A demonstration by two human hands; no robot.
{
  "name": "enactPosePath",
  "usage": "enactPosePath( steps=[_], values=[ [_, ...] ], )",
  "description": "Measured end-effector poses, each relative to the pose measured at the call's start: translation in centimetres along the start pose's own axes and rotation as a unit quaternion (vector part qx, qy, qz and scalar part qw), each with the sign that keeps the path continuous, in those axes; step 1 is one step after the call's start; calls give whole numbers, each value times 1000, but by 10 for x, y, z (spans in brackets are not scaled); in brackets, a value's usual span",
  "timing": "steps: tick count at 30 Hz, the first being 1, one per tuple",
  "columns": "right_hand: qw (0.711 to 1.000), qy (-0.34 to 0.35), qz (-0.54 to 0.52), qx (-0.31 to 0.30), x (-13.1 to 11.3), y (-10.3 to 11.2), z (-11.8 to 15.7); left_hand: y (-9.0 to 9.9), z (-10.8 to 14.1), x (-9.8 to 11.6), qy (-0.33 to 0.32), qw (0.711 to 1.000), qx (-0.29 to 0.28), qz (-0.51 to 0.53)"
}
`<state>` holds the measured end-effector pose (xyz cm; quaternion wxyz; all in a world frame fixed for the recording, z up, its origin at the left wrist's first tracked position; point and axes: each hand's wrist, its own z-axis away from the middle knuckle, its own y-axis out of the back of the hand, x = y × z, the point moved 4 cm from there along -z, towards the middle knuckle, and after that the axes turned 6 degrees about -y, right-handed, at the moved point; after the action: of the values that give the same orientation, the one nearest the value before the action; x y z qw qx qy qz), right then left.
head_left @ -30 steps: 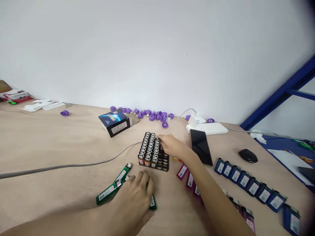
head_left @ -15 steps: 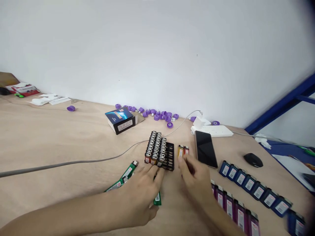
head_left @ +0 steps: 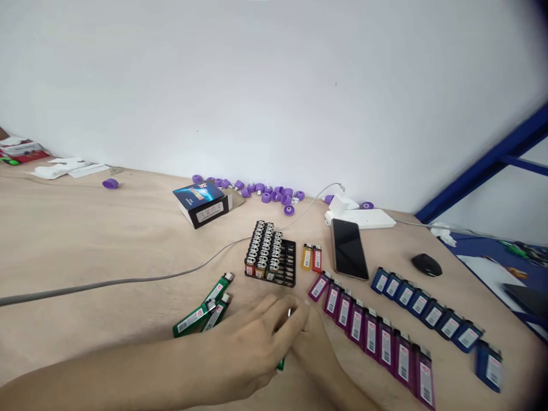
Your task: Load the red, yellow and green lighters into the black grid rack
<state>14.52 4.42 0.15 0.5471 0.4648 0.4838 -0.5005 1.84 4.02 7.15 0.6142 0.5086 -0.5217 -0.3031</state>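
My left hand (head_left: pixel 261 342) is closed around a green lighter (head_left: pixel 281 363), whose metal top shows between the fingers. Pressed against it on the right is my right hand (head_left: pixel 310 337), its fingers mostly hidden behind the left. Just beyond the hands stands a black tray (head_left: pixel 289 278), its left part filled with upright lighters (head_left: pixel 264 248) and its right slots bare. Several green lighters (head_left: pixel 194 319) lie left of my hands. A yellow lighter (head_left: pixel 306 257) and a red lighter (head_left: pixel 317 258) lie right of the tray.
Purple lighters (head_left: pixel 371 335) and blue lighters (head_left: pixel 434 314) lie in rows at the right. Behind are a phone (head_left: pixel 350 249), a mouse (head_left: pixel 426 265), a power strip (head_left: pixel 368 218), a blue box (head_left: pixel 201 204) and purple caps (head_left: pixel 276 196). A grey cable (head_left: pixel 128 282) crosses the left side.
My right hand has moved left, away from the yellow and red lighters, to meet my left hand. My left hand has shifted slightly right. The view has moved a little.
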Motion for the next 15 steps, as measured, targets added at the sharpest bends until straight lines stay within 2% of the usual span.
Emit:
enactPosePath(
  steps=[3, 9, 15],
  values=[
    [1000, -8, 6, -7, 2, 0, 1, -1, -1, 1, -9, 1000, 6, -28],
    [996, -39, 4, -81, 2, 10, -4, 1, -1, -14, 4, 1000, 14, -17],
    [985, -34, -17, -171, 3, 13, -9, 6, 1, -20, 15, 999, -26, -22]
  ],
)
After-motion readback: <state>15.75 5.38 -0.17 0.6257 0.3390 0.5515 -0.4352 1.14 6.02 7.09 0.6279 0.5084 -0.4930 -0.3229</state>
